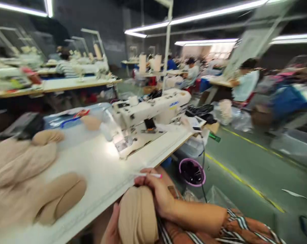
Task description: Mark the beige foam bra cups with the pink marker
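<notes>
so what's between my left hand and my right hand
The head view shows a beige fabric bundle between your left hand and right hand, which grips a white pen-like tool with a pink end.

head camera, forward and down | right hand (160,192) close, sewing machine (153,110) beyond | farther depth uncertain through blur

Cloth (138,215) beige; pen (156,175) wht w/ pink end; sleeve (250,228) rust-brn, blk/wht stripes.
</notes>
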`<state>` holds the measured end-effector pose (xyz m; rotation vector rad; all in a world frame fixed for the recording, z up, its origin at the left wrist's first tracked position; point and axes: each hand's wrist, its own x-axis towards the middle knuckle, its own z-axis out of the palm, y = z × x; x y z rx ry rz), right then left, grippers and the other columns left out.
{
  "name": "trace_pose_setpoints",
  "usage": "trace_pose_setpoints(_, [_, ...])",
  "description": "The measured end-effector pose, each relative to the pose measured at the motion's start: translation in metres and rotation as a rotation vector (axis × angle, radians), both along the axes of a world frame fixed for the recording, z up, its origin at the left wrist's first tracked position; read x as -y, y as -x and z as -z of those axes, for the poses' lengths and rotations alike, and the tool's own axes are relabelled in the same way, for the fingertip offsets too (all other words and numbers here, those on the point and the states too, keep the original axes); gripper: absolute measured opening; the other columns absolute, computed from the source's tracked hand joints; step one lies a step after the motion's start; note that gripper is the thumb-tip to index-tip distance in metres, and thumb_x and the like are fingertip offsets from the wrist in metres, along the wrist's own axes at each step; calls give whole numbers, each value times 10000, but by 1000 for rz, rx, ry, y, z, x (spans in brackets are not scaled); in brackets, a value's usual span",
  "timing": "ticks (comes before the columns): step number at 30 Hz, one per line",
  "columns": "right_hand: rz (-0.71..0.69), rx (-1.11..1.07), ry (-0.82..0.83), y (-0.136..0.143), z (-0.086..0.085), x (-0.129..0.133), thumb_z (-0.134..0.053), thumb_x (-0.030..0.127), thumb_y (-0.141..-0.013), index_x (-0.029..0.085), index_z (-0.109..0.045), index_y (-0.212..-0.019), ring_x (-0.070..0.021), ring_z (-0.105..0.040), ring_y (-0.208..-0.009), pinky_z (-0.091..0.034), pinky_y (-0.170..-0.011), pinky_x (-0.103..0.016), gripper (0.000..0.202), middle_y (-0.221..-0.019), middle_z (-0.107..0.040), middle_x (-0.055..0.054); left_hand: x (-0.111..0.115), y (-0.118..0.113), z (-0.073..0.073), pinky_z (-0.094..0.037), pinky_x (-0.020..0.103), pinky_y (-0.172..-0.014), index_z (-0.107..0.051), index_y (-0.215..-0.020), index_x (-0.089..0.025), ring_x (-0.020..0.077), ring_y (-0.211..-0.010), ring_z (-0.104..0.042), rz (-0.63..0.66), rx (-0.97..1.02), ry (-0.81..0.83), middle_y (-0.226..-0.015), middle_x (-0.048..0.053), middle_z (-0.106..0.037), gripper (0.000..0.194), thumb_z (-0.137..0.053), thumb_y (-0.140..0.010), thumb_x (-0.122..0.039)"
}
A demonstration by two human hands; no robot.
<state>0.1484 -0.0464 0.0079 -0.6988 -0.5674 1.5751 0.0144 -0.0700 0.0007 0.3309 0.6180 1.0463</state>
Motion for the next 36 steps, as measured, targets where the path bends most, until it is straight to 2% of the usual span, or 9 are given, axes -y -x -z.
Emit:
trace_pose_setpoints(4, [-88,-136,104,-1,5,0,-833,545,-865,270,-592,-1150,-231,-737,-865,-561,-849,-365,464,-978,-778,-5,24,21,15,-258,545,-1323,-713,-1415,-229,365,-1524,-457,-53,73,44,-1477,112,-674,406,-536,-1091,-399])
trace_pose_setpoints(8, [-99,-89,52,-5,1,-6,-804,522,-923,239,-620,-1144,-204,-735,-861,-555,-839,-328,403,-991,-780,-30,18,16,18,-215,491,-1338,-731,-1393,-285,319,-1527,-462,-6,212,-30,-1486,58,-671,380,-479,-1112,-334])
trace_pose_setpoints(11, [-74,-3,-3,-7,1,-10,-752,501,-978,241,-637,-1163,-183,-713,-864,-550,-818,-309,339,-1037,-768,-29,12,11,19,-206,468,-1342,-717,-1407,-297,308,-1514,-481,1,280,-34,-1489,48,-668,397,-455,-1120,-380])
trace_pose_setpoints(14, [-51,70,-27,-9,0,-16,-698,498,-1017,254,-639,-1187,-172,-681,-846,-541,-805,-308,304,-1058,-757,-24,9,12,17,-206,495,-1342,-706,-1420,-241,321,-1502,-495,17,260,14,-1463,95,-681,429,-418,-1131,-375])
trace_pose_setpoints(17, [5,117,-29,-10,-4,-20,-694,508,-1013,253,-636,-1180,-177,-662,-895,-516,-838,-299,310,-1024,-757,-20,8,17,11,-188,525,-1341,-694,-1432,-208,343,-1520,-466,8,266,-31,-1482,120,-662,466,-401,-1134,-414])
trace_pose_setpoints(22, [-6,121,3,-11,-10,-22,-687,504,-1017,253,-628,-1182,-197,-667,-913,-503,-875,-326,306,-1014,-759,-27,9,12,3,-108,436,-1357,-644,-1475,-362,262,-1557,-416,-24,297,-44,-1580,-4,-582,427,-396,-1134,-299])
trace_pose_setpoints(25, [-15,45,11,-10,-10,-25,-709,503,-1001,270,-631,-1175,-200,-657,-921,-501,-872,-328,301,-1024,-754,-21,8,8,1,-117,431,-1355,-613,-1499,-381,250,-1555,-420,-70,312,-73,-1561,-21,-599,432,-371,-1142,-349])
trace_pose_setpoints(29, [-72,-4,41,-12,-8,-30,-747,548,-962,270,-648,-1186,-200,-649,-921,-511,-856,-332,371,-1148,-754,-38,5,8,3,-163,447,-1346,-702,-1424,-288,302,-1536,-450,21,355,-165,-1461,43,-689,435,-433,-1122,-449])
trace_pose_setpoints(36, [-180,-139,110,-20,-7,-15,-764,591,-936,249,-652,-1147,-239,-692,-909,-540,-869,-381,417,-1001,-752,-43,10,-1,2,-221,511,-1326,-787,-1311,-243,361,-1484,-509,23,246,58,-1396,104,-728,401,-538,-1081,-457])
